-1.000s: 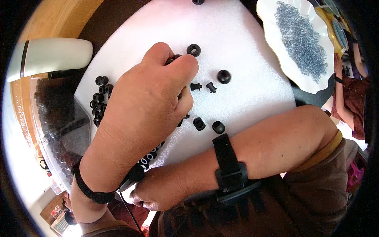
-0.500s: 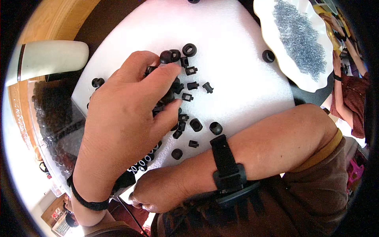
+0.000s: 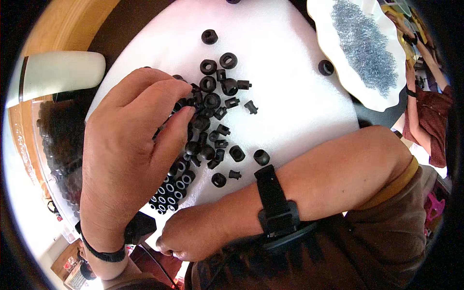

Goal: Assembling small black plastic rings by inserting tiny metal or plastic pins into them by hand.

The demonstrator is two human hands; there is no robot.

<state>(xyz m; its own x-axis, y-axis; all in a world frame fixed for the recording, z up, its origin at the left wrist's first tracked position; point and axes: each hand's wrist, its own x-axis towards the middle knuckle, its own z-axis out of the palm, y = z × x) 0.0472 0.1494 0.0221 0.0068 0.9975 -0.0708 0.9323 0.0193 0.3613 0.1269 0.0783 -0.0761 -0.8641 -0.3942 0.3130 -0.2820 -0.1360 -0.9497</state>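
My left hand (image 3: 135, 121) arches over a pile of small black plastic pieces. Its thumb and index finger are apart, with no piece visibly gripped; the other fingertips are hidden. The pile mixes round, hollow cord-lock bodies (image 3: 211, 100) with smaller windowed plungers (image 3: 232, 102). Beneath the left wrist, several black bodies with pale ringed ends (image 3: 169, 187) stand packed in rows. My right hand (image 3: 193, 234) lies closed near the front edge, close to those rows. Its fingers curl under, so anything inside is hidden.
White foam sheeting (image 3: 285, 87) covers the work surface. A scalloped white dish (image 3: 316, 26) of thin metal springs (image 3: 365, 48) stands at far right. To the left are a clear bin (image 3: 60, 145) of black pieces and a pale rounded object (image 3: 63, 72). Another person's arm (image 3: 418, 113) shows at right.
My left hand has drawn back to the left, uncovering more of the pile. Several black pieces now lie spread out where its fingers were. My right hand stays in place.
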